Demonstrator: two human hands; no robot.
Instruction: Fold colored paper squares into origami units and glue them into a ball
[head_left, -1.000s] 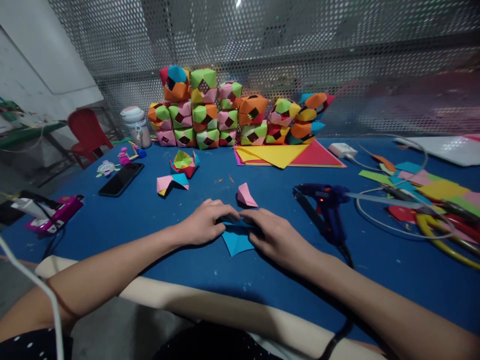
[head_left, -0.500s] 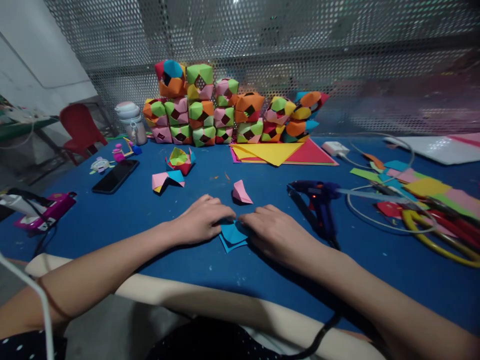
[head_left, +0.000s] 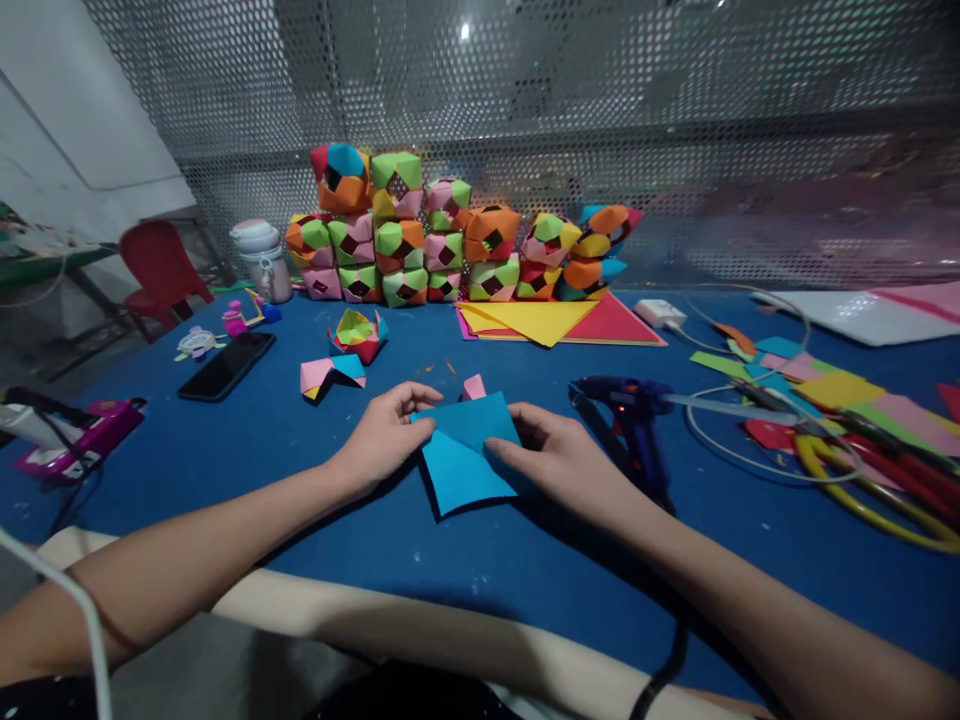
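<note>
A blue square of paper point(head_left: 466, 462) with creases is held just over the blue table point(head_left: 337, 545). My left hand point(head_left: 386, 435) grips its upper left edge between thumb and fingers. At the right edge, my right hand point(head_left: 551, 450) has its thumb on top and its fingers behind the sheet. Partly hidden behind the paper is a small pink folded piece point(head_left: 474, 387). A pink, blue and yellow folded strip point(head_left: 349, 369) lies to the left, with a multicoloured open paper shape point(head_left: 357, 335) beyond it.
Stacked paper modules point(head_left: 401, 240) line the back beside coloured sheets point(head_left: 562, 318). Right of my hands lies a blue glue gun point(head_left: 634, 425) with its cable, then paper scraps point(head_left: 847, 385) and yellow-handled scissors point(head_left: 825, 470). A phone point(head_left: 227, 366) and purple power strip point(head_left: 90, 440) are at left.
The blue paper, folded small and flat before, is now opened out into a larger square and lifted. Both hands have moved apart to its sides. The view has tilted slightly.
</note>
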